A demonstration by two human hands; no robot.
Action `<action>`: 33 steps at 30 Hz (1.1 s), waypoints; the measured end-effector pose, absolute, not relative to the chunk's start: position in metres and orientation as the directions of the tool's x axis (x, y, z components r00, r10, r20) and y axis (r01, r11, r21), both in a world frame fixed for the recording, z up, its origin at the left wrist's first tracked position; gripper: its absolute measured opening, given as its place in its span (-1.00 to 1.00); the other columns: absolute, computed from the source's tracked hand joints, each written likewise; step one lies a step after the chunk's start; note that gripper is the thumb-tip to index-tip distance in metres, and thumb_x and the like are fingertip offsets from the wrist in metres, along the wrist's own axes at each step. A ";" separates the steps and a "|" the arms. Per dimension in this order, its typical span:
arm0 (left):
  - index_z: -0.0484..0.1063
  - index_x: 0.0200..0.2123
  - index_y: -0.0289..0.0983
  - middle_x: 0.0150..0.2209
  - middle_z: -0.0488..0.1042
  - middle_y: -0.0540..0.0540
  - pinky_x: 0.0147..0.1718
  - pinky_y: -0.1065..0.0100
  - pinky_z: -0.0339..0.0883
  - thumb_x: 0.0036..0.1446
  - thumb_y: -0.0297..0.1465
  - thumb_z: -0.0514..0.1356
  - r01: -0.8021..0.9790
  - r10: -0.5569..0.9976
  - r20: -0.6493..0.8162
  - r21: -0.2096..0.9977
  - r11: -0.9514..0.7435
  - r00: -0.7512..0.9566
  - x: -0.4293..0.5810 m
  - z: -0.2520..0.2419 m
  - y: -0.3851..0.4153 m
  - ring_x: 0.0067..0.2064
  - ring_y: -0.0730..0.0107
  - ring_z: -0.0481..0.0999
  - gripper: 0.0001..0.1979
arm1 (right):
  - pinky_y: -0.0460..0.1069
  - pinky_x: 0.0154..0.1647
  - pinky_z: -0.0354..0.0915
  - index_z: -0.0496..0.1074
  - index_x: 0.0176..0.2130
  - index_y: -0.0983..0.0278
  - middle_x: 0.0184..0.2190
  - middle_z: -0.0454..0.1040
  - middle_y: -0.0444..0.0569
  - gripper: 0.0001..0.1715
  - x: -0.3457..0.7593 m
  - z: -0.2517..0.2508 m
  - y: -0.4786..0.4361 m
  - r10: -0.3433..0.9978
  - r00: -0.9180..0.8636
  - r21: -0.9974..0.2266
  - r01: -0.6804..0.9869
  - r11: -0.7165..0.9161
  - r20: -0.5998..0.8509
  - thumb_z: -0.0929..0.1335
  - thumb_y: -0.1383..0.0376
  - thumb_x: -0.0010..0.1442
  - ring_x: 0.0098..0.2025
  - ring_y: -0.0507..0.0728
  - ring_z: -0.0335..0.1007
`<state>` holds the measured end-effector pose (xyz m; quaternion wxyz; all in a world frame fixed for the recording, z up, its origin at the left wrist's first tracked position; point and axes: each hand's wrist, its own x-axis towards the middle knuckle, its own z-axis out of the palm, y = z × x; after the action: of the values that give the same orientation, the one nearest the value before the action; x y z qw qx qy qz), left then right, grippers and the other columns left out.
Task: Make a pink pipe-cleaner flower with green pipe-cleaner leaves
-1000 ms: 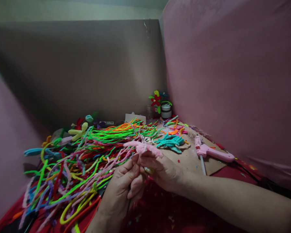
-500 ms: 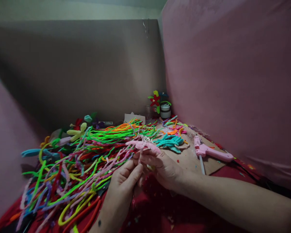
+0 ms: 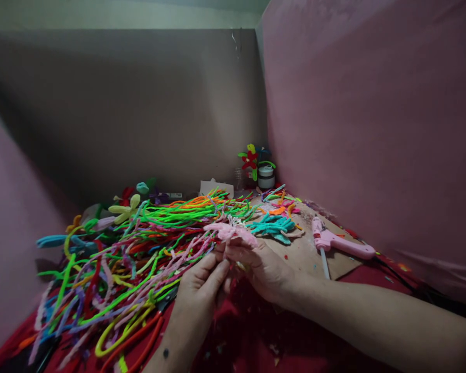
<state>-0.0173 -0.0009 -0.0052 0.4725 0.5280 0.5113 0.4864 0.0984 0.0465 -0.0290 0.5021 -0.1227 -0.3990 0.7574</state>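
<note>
A fuzzy pink pipe-cleaner flower [image 3: 230, 231] with white strands at its centre stands above my fingertips in the middle of the view. My left hand [image 3: 202, 280] pinches just below it, thumb against fingers. From the right, my right hand [image 3: 262, 267] closes on the same spot under the petals, its fingertips meeting those of the left. Most of what lies between the fingers is hidden. Left of the hands spreads a large heap of coloured pipe cleaners [image 3: 140, 259]. Just behind my right hand lies a bundle of turquoise pipe-cleaner pieces [image 3: 274, 227].
A pink glue gun [image 3: 334, 242] rests on a brown board [image 3: 306, 259] at the right. Orange-red scissor handles [image 3: 151, 336] lie by my left forearm. At the back stand a lidded jar [image 3: 266, 177] and a red pipe-cleaner flower [image 3: 249, 159]. Walls rise behind and at both sides.
Both hands keep their grip on the pink flower in nearly the same place. The whole view has shifted very slightly, and the flower has turned a little.
</note>
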 end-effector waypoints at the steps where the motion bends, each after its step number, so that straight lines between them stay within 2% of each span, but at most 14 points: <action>1: 0.32 -0.53 -0.29 -0.67 0.19 0.09 -0.65 0.51 -0.08 0.02 -0.26 0.18 0.122 0.998 0.062 0.991 -0.060 -0.008 -0.017 -0.006 0.000 -0.63 0.60 0.06 -0.77 | -0.13 -0.53 0.09 0.41 -0.42 0.31 -0.54 0.32 -0.18 -0.79 0.098 -0.029 0.046 0.860 -0.463 -0.729 -0.661 -0.175 0.213 0.46 0.26 -0.07 -0.55 -0.07 0.10; 7: 0.36 -0.43 -0.25 -0.54 0.26 0.04 -0.52 0.48 0.08 0.08 -0.27 0.13 0.318 0.961 0.277 0.911 -0.261 -0.005 -0.013 -0.012 -0.001 -0.50 0.48 0.18 -0.83 | -0.14 -0.55 0.05 0.41 -0.41 0.32 -0.55 0.32 -0.17 -0.78 0.098 -0.028 0.047 0.868 -0.454 -0.722 -0.668 -0.181 0.202 0.46 0.27 -0.09 -0.56 -0.07 0.14; 14: 0.31 -0.55 -0.24 -0.62 0.19 0.07 -0.55 0.46 0.03 0.08 -0.31 0.11 0.492 0.938 0.337 0.832 -0.256 -0.082 -0.017 -0.017 0.001 -0.56 0.49 0.14 -0.79 | -0.13 -0.60 0.00 0.38 -0.44 0.32 -0.59 0.30 -0.21 -0.73 0.097 -0.028 0.044 0.870 -0.457 -0.754 -0.634 -0.172 0.186 0.46 0.20 -0.08 -0.62 -0.09 0.08; 20: 0.30 -0.59 -0.25 -0.64 0.21 0.07 -0.55 0.48 0.04 0.06 -0.31 0.12 0.403 0.946 0.306 0.883 -0.240 -0.107 -0.015 -0.013 0.000 -0.56 0.48 0.16 -0.78 | -0.12 -0.58 0.08 0.39 -0.40 0.29 -0.58 0.33 -0.19 -0.75 0.094 -0.033 0.045 0.868 -0.461 -0.731 -0.655 -0.193 0.184 0.45 0.19 -0.06 -0.62 -0.06 0.12; 23: 0.33 -0.55 -0.25 -0.62 0.19 0.07 -0.56 0.48 0.02 0.05 -0.31 0.15 0.348 0.944 0.307 0.904 -0.248 -0.125 -0.014 -0.013 -0.001 -0.54 0.50 0.12 -0.81 | -0.11 -0.49 0.16 0.44 -0.39 0.28 -0.52 0.37 -0.17 -0.81 0.094 -0.033 0.046 0.866 -0.459 -0.720 -0.668 -0.188 0.200 0.45 0.26 -0.06 -0.56 -0.05 0.15; 26: 0.35 -0.53 -0.25 -0.59 0.20 0.07 -0.57 0.49 0.02 0.03 -0.30 0.18 0.229 0.959 0.256 0.947 -0.225 -0.117 -0.014 -0.014 -0.003 -0.54 0.51 0.10 -0.83 | -0.08 -0.37 0.22 0.47 -0.33 0.23 -0.40 0.45 -0.13 -0.80 0.096 -0.030 0.044 0.861 -0.464 -0.728 -0.662 -0.180 0.209 0.45 0.29 -0.06 -0.43 0.01 0.28; 29: 0.39 -0.48 -0.25 -0.58 0.21 0.07 -0.61 0.49 -0.02 0.00 -0.31 0.21 0.124 0.975 0.194 0.976 -0.180 -0.110 -0.015 -0.014 -0.003 -0.56 0.54 0.06 -0.86 | -0.11 -0.41 0.21 0.48 -0.30 0.19 -0.29 0.47 -0.12 -0.80 0.098 -0.026 0.042 0.857 -0.484 -0.750 -0.630 -0.201 0.177 0.44 0.29 -0.04 -0.35 0.03 0.32; 33: 0.40 -0.51 -0.27 -0.62 0.14 0.10 -0.64 0.50 -0.10 -0.06 -0.31 0.25 0.031 0.985 0.135 0.991 -0.132 -0.109 -0.015 -0.011 -0.003 -0.59 0.58 0.00 -0.85 | -0.13 -0.42 0.18 0.48 -0.29 0.20 -0.25 0.46 -0.11 -0.81 0.099 -0.025 0.041 0.844 -0.509 -0.741 -0.631 -0.229 0.172 0.43 0.29 0.00 -0.31 0.01 0.30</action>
<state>-0.0152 -0.0029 -0.0113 0.4310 0.5097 0.4983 0.5533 0.0988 0.0412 -0.0246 0.4772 -0.1341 -0.3971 0.7724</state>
